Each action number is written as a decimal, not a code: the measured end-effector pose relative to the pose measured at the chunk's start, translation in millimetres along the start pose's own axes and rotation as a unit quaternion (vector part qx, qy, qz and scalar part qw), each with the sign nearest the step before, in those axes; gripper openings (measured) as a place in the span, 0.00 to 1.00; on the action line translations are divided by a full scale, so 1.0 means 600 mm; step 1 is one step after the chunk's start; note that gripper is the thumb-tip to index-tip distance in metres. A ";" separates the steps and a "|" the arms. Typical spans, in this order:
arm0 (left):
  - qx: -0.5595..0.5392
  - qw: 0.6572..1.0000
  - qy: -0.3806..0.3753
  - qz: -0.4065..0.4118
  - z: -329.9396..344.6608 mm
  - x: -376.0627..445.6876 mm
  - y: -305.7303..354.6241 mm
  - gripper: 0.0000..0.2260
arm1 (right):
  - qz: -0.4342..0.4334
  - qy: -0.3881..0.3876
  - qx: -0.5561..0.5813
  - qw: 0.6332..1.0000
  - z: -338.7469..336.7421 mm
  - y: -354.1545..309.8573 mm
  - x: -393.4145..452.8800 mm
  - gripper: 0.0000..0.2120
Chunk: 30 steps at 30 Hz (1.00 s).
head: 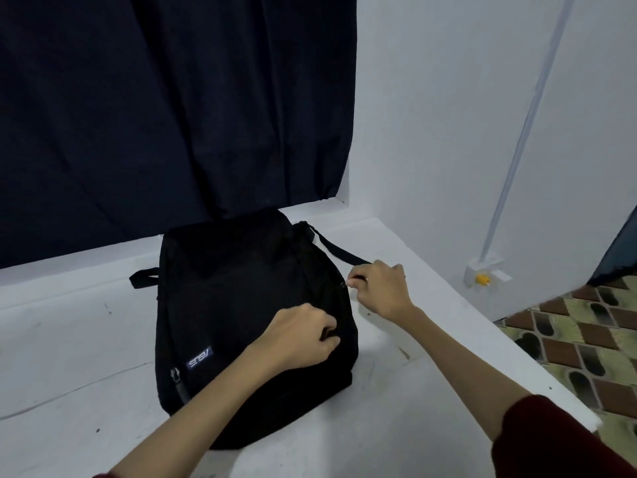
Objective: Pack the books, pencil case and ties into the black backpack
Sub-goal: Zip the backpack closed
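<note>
The black backpack (234, 305) lies flat on a white table (76, 357), bulging, with a small blue logo patch near its lower left. My left hand (303, 334) grips the bag's fabric near the right edge, fingers curled into it. My right hand (379, 288) pinches a small zipper pull at the bag's upper right side. A black strap (341, 251) runs out from the top right behind my right hand. No books, pencil case or ties are visible.
A dark curtain (172, 98) hangs behind the bag, over the table's back edge. A white wall (448, 132) stands to the right, with a small fitting with a yellow knob (482, 279). The table's right edge drops to patterned floor tiles (586, 339).
</note>
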State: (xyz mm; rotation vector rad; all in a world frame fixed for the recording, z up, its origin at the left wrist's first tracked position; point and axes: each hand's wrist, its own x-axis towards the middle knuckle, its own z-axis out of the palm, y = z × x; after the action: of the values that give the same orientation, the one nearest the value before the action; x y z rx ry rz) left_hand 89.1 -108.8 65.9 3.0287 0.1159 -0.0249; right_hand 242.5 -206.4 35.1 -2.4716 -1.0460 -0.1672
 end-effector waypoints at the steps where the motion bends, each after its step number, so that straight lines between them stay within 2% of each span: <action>1: 0.004 1.000 -0.002 -0.013 -0.005 0.011 0.002 0.16 | -0.003 -0.002 -0.003 1.000 0.001 -0.001 0.011 0.09; 6: 0.038 0.993 0.067 -0.084 -0.020 0.098 0.006 0.20 | -0.065 -0.033 -0.021 0.997 -0.016 0.014 0.040 0.09; 8: 0.033 0.994 0.038 -0.094 -0.018 0.122 -0.002 0.20 | -0.093 -0.049 -0.054 0.993 -0.023 0.020 0.049 0.10; 11: -0.085 0.990 0.003 -0.109 -0.002 0.131 -0.025 0.16 | -0.106 -0.063 -0.071 0.990 -0.020 0.022 0.070 0.10; 14: -0.210 0.973 0.014 -0.089 0.002 0.118 -0.051 0.20 | -0.089 -0.054 -0.036 0.994 -0.011 0.018 0.097 0.09; 18: -0.295 0.954 0.030 -0.041 -0.018 0.099 -0.079 0.22 | -0.072 -0.031 -0.043 0.996 -0.002 -0.006 0.156 0.09; 24: -0.317 0.948 -0.027 0.024 -0.038 0.087 -0.111 0.22 | -0.065 -0.006 -0.101 0.993 0.036 -0.033 0.251 0.10; 30: -0.299 0.953 -0.044 0.025 -0.047 0.102 -0.132 0.22 | -0.071 -0.001 -0.113 0.991 0.070 -0.035 0.294 0.09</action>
State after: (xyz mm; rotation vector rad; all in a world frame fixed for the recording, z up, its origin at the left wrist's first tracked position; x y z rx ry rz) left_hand 144.3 -22.7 83.9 2.4172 0.0296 -0.1007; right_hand 349.5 -59.5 54.6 -2.5937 -1.2671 -0.3453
